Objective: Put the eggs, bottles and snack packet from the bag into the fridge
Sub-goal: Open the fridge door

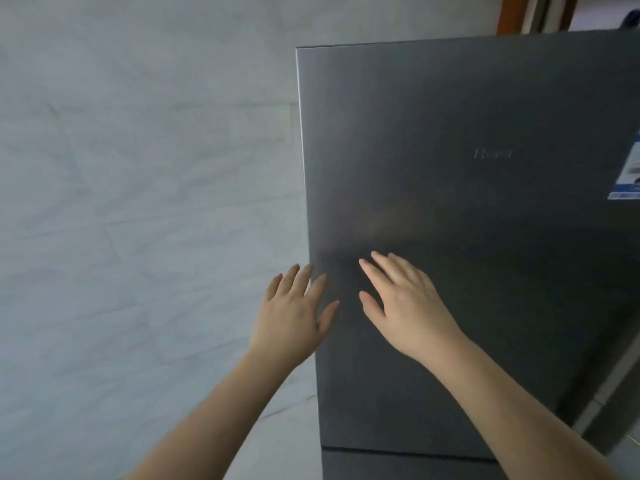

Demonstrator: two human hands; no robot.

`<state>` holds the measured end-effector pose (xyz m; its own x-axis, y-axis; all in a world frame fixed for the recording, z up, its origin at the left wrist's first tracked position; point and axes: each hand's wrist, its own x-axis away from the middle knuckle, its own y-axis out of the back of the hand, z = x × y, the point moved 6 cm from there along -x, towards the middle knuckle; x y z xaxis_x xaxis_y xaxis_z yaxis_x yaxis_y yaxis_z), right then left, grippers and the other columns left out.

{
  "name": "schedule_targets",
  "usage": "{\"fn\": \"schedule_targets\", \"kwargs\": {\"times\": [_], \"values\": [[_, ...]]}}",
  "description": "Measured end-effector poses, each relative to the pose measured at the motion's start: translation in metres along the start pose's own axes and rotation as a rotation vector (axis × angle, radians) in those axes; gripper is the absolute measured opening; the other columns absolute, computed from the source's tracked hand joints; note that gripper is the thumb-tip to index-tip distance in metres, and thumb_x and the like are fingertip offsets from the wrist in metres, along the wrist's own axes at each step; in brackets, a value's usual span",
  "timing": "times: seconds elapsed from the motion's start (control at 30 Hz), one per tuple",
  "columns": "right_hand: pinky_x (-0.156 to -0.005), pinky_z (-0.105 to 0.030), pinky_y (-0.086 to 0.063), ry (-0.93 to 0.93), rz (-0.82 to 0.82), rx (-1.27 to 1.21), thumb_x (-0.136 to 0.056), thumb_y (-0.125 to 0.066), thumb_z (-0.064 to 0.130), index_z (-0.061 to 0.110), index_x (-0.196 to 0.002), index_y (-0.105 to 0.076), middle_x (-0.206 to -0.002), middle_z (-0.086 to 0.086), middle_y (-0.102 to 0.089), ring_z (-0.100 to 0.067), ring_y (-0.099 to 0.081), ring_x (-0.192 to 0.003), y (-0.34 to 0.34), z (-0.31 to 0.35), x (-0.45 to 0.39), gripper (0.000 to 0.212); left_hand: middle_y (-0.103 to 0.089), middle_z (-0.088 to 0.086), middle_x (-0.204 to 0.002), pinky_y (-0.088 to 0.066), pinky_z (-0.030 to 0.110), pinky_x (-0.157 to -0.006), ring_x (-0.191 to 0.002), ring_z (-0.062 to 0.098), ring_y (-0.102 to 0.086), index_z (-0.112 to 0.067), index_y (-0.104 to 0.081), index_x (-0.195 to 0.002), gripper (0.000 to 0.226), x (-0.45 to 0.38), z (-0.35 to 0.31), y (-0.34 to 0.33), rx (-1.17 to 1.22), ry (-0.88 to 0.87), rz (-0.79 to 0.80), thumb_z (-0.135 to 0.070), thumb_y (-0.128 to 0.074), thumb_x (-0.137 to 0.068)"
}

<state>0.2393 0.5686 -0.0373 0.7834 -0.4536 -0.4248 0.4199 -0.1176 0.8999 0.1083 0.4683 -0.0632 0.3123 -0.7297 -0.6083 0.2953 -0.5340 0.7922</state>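
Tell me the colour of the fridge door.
Dark brushed grey, metallic-looking fridge door; the head view shows it, its only view.

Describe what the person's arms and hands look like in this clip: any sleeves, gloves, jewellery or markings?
Both forearms are bare as far as the frame shows; no sleeve edge comes into view. The left hand and the right hand wear no gloves, and no rings, watch or bracelet show at fingers or wrists. The fingernails look short and unpainted. No markings are visible, though the picture is slightly soft.
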Motion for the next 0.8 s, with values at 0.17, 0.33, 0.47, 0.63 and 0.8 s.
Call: {"fn": "schedule_targets", "kwargs": {"times": [0.17, 0.33, 0.47, 0.63, 0.8], "values": [[-0.117, -0.040, -0.018, 0.155, -0.082, 0.073, -0.098, -0.038, 0.039, 0.022, -0.148, -0.032, -0.156, 0.000, -0.031, -0.023, -0.023, -0.145, 0.012, 0.035, -0.035, 0.053, -0.062, 0.010, -0.128, -0.045, 0.047, -0.100, -0.120, 0.030, -0.057, -0.014, -0.062, -0.122, 0.053, -0.002, 0.032, -0.004, 0.060, 0.060, -0.046, -0.050, -0.035, -0.093], [-0.117, -0.048, -0.016, 0.315, -0.216, 0.336, -0.094, -0.047, 0.036, 0.017, -0.145, -0.039, -0.154, -0.008, -0.033, -0.030, -0.024, -0.144, 0.034, 0.066, -0.078, 0.055, -0.058, 0.007, -0.133, -0.042, 0.043, -0.101, -0.123, 0.027, -0.054, -0.013, -0.051, -0.134, 0.057, -0.018, 0.051, -0.013, 0.138, 0.135, -0.044, -0.049, -0.034, -0.094], [-0.119, -0.050, -0.008, 0.412, -0.203, 0.569, -0.093, -0.051, 0.036, 0.018, -0.149, -0.032, -0.160, -0.009, -0.019, -0.032, -0.014, -0.147, 0.039, 0.079, -0.110, 0.062, -0.052, 0.008, -0.141, -0.037, 0.041, -0.106, -0.129, 0.027, -0.049, -0.010, -0.041, -0.143, 0.061, -0.038, 0.041, -0.017, 0.233, 0.173, -0.033, -0.048, -0.044, -0.096], [-0.118, -0.043, 0.006, 0.480, -0.090, 0.777, -0.095, -0.049, 0.045, 0.015, -0.152, -0.020, -0.161, -0.014, -0.005, -0.031, 0.000, -0.148, 0.037, 0.080, -0.138, 0.071, -0.051, 0.006, -0.139, -0.038, 0.039, -0.104, -0.126, 0.025, -0.049, -0.012, -0.032, -0.145, 0.066, -0.059, 0.029, -0.032, 0.438, 0.269, 0.052, -0.048, -0.050, -0.093], [-0.117, -0.044, 0.010, 0.525, -0.036, 0.940, -0.085, -0.056, 0.058, 0.011, -0.141, -0.040, -0.157, -0.016, -0.023, -0.033, -0.004, -0.148, 0.035, 0.079, -0.150, 0.075, -0.057, 0.007, -0.119, -0.048, 0.038, -0.078, -0.103, 0.029, -0.060, -0.012, -0.037, -0.126, 0.059, -0.062, 0.027, -0.055, 0.561, 0.430, 0.211, -0.053, -0.057, -0.089]]}}
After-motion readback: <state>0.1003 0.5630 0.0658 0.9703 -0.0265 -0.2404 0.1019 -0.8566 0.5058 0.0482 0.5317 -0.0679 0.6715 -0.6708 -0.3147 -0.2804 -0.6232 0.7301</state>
